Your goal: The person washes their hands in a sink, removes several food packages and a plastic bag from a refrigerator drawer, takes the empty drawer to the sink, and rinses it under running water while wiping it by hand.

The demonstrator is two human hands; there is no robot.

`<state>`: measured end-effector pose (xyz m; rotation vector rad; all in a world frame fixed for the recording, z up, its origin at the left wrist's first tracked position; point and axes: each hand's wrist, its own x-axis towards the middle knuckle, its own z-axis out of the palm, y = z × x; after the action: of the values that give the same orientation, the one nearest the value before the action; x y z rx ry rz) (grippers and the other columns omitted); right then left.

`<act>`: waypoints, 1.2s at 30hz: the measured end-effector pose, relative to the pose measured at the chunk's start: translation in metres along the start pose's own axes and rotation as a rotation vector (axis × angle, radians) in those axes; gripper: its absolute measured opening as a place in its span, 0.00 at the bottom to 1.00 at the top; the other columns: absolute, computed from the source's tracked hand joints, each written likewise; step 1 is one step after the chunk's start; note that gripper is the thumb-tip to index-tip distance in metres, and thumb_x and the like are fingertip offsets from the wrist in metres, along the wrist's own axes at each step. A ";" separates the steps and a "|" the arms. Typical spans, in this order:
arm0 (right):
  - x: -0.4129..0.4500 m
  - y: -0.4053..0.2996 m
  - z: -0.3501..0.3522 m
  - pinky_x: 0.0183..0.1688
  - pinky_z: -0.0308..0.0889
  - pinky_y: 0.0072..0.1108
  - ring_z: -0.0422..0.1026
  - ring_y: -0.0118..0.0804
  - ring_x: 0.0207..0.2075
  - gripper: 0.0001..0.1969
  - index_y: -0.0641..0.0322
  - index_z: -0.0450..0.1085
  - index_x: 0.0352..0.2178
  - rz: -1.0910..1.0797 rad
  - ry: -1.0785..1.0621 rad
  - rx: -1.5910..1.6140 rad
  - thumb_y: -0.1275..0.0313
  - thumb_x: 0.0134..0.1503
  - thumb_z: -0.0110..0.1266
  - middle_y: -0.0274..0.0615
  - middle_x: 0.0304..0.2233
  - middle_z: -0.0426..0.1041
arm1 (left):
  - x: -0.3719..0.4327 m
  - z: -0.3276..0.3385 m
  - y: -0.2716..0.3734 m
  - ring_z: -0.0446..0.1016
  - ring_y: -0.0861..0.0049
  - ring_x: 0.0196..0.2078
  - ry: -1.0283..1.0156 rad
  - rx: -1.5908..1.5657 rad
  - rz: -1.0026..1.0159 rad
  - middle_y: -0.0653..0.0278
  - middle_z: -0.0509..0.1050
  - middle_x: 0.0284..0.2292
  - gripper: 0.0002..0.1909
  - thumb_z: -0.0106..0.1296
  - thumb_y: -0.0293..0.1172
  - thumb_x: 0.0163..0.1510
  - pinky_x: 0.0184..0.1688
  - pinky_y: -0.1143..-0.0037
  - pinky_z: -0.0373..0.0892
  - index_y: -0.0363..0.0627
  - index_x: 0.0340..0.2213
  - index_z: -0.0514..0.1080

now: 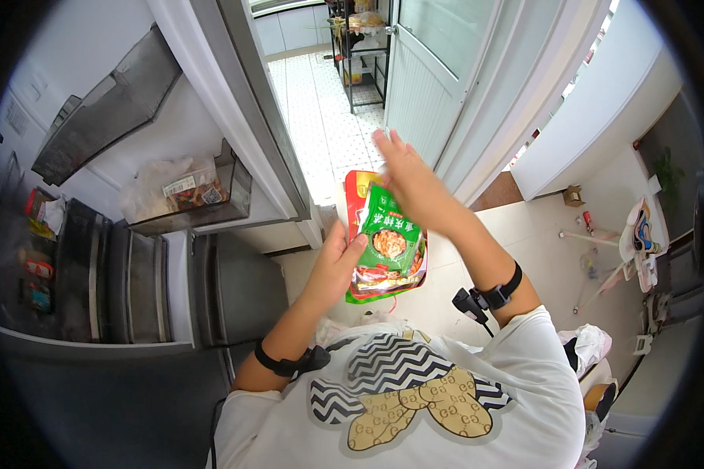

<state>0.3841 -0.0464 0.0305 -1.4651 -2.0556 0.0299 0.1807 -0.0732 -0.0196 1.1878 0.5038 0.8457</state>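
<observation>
My left hand [335, 264] grips a stack of food packets in front of my chest, its thumb on the front one. On top of the stack lies a green food packet [389, 234] with a picture of a bowl of food. Behind it are a larger red food packet [358, 186] and a green edge of another packet. My right hand [408, 179] is over the upper right of the stack, slightly blurred, with its fingers extended beyond the packets. Whether its palm touches them is hard to tell.
At left an open refrigerator has a door bin [234, 202] holding bagged food, a grey bin [117, 117] above, and drawers [144, 287] below. Ahead are a doorway, a white door [428, 76] and a black shelf rack [352, 64]. A high chair [633, 246] stands at right, near a small cardboard box [573, 196].
</observation>
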 end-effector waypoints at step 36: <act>-0.027 -0.013 -0.042 0.40 0.62 0.18 0.67 0.29 0.37 0.12 0.64 0.65 0.35 0.441 0.145 1.057 0.83 0.46 0.50 0.36 0.32 0.70 | 0.039 -0.020 -0.004 0.68 0.84 0.38 0.387 -0.234 0.114 0.63 0.68 0.38 0.10 0.37 0.32 0.58 0.40 0.80 0.66 0.39 0.39 0.59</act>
<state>0.3987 -0.0879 0.0572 -1.1074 -1.1873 0.9873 0.1902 -0.0310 -0.0270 0.8449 0.6348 1.2088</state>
